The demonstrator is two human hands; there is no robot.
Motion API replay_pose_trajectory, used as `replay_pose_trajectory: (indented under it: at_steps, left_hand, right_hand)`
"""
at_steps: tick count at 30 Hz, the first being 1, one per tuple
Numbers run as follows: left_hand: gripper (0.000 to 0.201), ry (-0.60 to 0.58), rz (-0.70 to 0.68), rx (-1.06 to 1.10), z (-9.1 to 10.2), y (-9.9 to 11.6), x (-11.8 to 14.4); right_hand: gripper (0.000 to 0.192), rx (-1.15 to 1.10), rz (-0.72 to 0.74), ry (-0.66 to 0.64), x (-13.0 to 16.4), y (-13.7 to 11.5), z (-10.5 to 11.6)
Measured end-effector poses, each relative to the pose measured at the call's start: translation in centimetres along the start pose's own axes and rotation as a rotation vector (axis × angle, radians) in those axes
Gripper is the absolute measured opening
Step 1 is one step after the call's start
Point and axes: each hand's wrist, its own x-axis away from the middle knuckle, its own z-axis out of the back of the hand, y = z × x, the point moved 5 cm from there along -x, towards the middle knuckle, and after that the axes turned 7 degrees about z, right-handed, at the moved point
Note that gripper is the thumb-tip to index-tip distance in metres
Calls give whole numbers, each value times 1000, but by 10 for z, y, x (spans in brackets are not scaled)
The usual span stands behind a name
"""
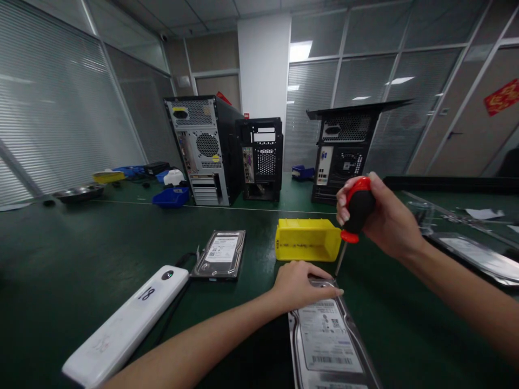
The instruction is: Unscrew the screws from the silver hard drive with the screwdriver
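— How far has the work got?

— The hard drive (330, 343) is lying label-up at the near edge of the green worktop (60, 259). It is pinned flat at its far end by the left hand (302, 286), fingers spread together on it. The screwdriver (352, 221) is gripped tight in the right hand (385, 216), with its tip set at the drive's far right corner.

— Any screws removed?

— None can be seen; that corner appears only just started. The drive's metal casing looks intact.

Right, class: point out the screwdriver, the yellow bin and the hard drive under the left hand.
screwdriver (358, 208), head view, on its black and red handle.
yellow bin (307, 240), head view, on its front wall.
hard drive (327, 337), head view, on its white label.
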Motion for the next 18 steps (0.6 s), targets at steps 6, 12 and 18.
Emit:
replay_pose_trajectory:
  at_steps: [6,12,18]
  left_hand:
    - [55,-4,-6,-6,0,-1,0]
    - [54,-5,-2,-5,0,-1,0]
    - [54,-5,3,-2,0,-1,0]
  right_hand:
    - [18,58,70,44,-1,-5,6]
    - [18,-34,-15,1,-2,-4,1]
    - [32,-68,-29,-1,-1,-5,-2]
